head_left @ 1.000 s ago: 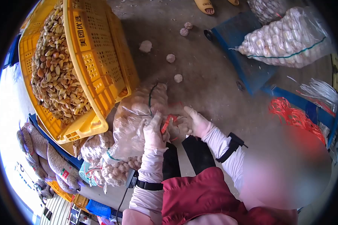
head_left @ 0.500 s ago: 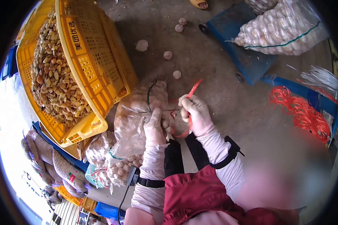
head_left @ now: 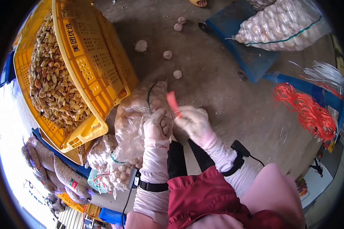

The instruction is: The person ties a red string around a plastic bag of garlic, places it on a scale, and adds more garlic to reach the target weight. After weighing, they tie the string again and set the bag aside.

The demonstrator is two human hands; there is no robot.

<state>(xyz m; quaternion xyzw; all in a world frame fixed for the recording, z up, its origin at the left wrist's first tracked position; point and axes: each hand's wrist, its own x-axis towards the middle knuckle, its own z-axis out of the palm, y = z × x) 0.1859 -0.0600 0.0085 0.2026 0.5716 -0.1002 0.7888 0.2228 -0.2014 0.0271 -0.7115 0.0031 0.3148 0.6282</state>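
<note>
My left hand (head_left: 158,125), gloved in white, is curled closed at the edge of a clear plastic bag (head_left: 132,114) with a green cord along its side. Pale bulbs show dimly through the bag's film. My right hand (head_left: 193,124), also gloved, grips a red plastic strip (head_left: 172,102), whose free end sticks up near my left knuckles. Motion smears this hand and the strip a little. Below the bag lies another clear bag of garlic (head_left: 120,177), partly hidden by my left forearm.
A tilted yellow crate (head_left: 91,57) of loose brown and tan pieces stands at left. Garlic bulbs (head_left: 167,55) lie on the floor. A blue platform (head_left: 237,34) bears a full garlic bag (head_left: 279,26). Red strips (head_left: 305,110) hang at right; filled sacks (head_left: 70,173) lie lower left.
My right hand has moved left and slightly down, bringing the red strip close to my left hand. My left fingers have curled into a tighter fist at the bag.
</note>
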